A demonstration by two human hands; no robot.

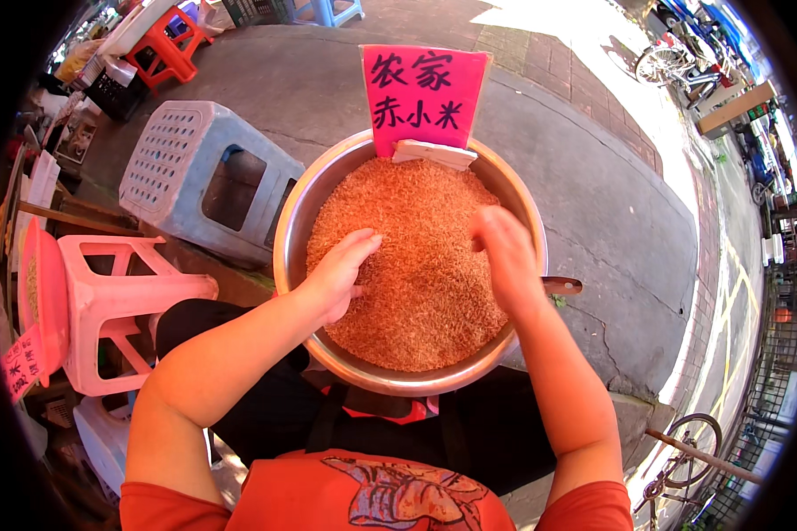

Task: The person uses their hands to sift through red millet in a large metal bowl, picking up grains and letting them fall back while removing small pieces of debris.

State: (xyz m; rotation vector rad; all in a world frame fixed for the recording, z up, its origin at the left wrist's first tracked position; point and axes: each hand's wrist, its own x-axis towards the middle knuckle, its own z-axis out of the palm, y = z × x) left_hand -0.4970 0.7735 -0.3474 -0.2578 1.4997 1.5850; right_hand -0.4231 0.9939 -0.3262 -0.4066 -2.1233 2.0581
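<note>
Your left hand (338,274) lies open and flat on the reddish grain (416,265) while your right hand (502,252) digs in, fingers curled, the wide metal bowl (294,221) sitting before your lap so both reach it.

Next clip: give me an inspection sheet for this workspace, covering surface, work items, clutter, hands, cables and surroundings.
Surface: grey paved ground, cracked at right.
Work items: round metal basin heaped with reddish grain; pink sign standing at its far rim.
Clutter: pink stool and grey stool at left.
Hands: left hand flat on the grain; right hand with fingers dug into it; both bare.
Cables: nothing seen.
Surroundings: outdoor street, bicycle wheel lower right, red stool far left.
</note>
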